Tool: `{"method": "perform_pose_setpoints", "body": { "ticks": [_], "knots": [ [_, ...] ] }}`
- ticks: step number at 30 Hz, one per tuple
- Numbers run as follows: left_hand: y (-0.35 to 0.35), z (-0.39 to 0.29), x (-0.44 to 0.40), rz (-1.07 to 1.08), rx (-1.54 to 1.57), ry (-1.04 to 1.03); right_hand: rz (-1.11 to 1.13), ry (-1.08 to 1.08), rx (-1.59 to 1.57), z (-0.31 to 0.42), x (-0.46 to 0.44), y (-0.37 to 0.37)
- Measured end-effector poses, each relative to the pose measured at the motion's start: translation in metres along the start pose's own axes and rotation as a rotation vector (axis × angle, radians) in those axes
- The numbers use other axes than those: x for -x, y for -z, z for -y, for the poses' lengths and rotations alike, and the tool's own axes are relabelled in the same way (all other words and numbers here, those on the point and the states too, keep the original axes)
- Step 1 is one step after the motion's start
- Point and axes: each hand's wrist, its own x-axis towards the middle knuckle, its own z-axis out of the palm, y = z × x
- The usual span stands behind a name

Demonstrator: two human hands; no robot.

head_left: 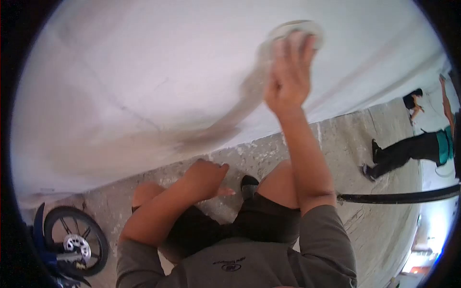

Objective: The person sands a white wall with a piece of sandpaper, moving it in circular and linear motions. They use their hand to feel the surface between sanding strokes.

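My right hand (291,72) is raised against the white wall (158,62), its fingers over a round, whitish pad (312,41). The pad appears to lie flat on the wall. Motion blurs it and the fingertips, so its exact kind cannot be made out. Low in front of the wall, my left hand (209,178) hovers between my knees with nothing visible in it. Its thumb and a finger point apart, while the other fingers are partly hidden behind the hand.
A motorcycle wheel (77,242) stands at the lower left. A black hose or bar (398,197) crosses the right side. Further off, a person in dark trousers (403,153) stands on the rough concrete floor (350,139), with another person (413,103) by the wall.
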Motion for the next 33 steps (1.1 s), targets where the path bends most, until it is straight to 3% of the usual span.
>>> {"method": "perform_pose_setpoints", "body": {
  "ticks": [3,5,7,9,11,12,14,18,20,21,23,26,27,29,33],
  "knots": [
    [0.011,0.003,-0.004,0.059,-0.002,0.01,0.013,0.144,-0.004,-0.023,-0.011,0.011],
    [0.013,0.007,-0.005,0.041,0.012,-0.006,-0.013,0.075,0.077,-0.043,-0.016,0.02],
    [0.012,0.01,-0.005,-0.049,0.012,0.007,-0.232,-0.227,0.056,-0.069,-0.009,0.023],
    [0.014,0.011,-0.001,-0.087,-0.006,-0.015,-0.217,-0.258,0.133,-0.098,0.013,0.034],
    [0.016,0.007,0.004,-0.128,-0.024,-0.026,-0.373,-0.785,-0.062,-0.114,0.035,0.043],
    [0.018,0.005,0.006,-0.13,-0.007,-0.028,-0.376,-0.782,-0.052,-0.118,0.048,0.043],
    [0.019,0.004,0.007,-0.14,0.006,-0.036,-0.618,-1.151,-0.273,-0.127,0.064,0.045],
    [0.017,0.006,0.006,-0.138,0.01,-0.033,-0.51,-1.091,-0.191,-0.119,0.059,0.041],
    [0.02,0.006,0.005,-0.14,0.001,-0.032,-0.341,-0.85,-0.033,-0.112,0.048,0.041],
    [0.024,0.004,0.005,-0.123,0.007,-0.019,-0.344,-0.85,-0.031,-0.116,0.052,0.041],
    [0.025,0.003,0.008,-0.108,0.016,-0.005,-0.505,-1.148,-0.19,-0.126,0.064,0.041],
    [0.021,0.003,0.009,-0.122,0.026,-0.02,-0.684,-1.189,-0.262,-0.125,0.073,0.035],
    [0.019,0.002,0.01,-0.13,0.028,-0.031,-0.685,-1.182,-0.261,-0.121,0.068,0.035],
    [0.019,0.002,0.007,-0.131,0.031,-0.05,-0.436,-1.034,-0.09,-0.111,0.058,0.038],
    [0.017,0.005,0.009,-0.16,0.05,-0.045,-0.541,-1.206,-0.196,-0.132,0.095,0.042]
  ]
}}
